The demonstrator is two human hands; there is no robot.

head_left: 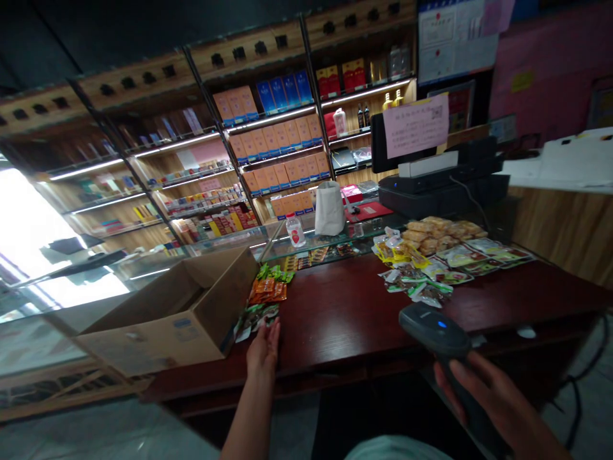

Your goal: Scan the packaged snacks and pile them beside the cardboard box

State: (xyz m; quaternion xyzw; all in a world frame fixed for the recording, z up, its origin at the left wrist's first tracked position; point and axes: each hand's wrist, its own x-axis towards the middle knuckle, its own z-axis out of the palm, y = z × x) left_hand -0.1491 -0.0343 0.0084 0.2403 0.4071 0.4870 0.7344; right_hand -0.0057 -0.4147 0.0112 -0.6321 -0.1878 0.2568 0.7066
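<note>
My right hand [488,390] is wrapped around the handle of a dark grey barcode scanner [433,329], whose blue light is lit. Its head points left over the front of the dark red wooden counter [330,313]. On the left, my left hand [265,348] rests at the counter's front, fingers stretched out against a dark green snack packet [258,317]; its fingertips are partly hidden. Behind that packet lie orange snack packets [268,291] and bright green packets [275,273]. An open cardboard box [158,338] stands just left of these packets.
Snack bags [412,281] and a pile of wrapped yellowish snacks [438,233] cover the counter's right side. Farther back are a red-capped bottle [295,231], a white paper bag [329,211] and a monitor [383,144] with a pink sheet. Stocked shelves [275,140] line the wall.
</note>
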